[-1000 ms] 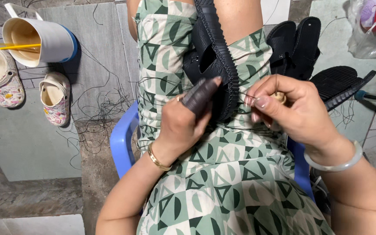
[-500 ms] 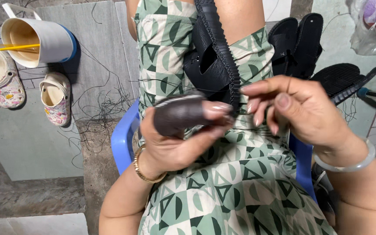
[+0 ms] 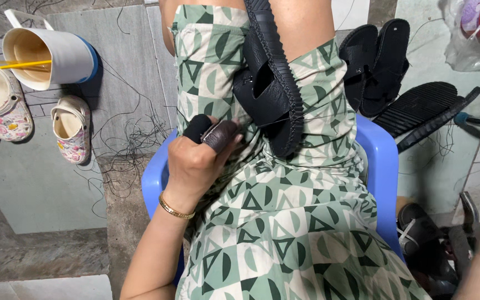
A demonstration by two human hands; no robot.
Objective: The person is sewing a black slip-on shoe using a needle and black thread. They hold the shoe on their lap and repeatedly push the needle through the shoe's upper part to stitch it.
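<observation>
Black sandal; green-cream triangle-print dress; blue chair; floral pale clogs
</observation>
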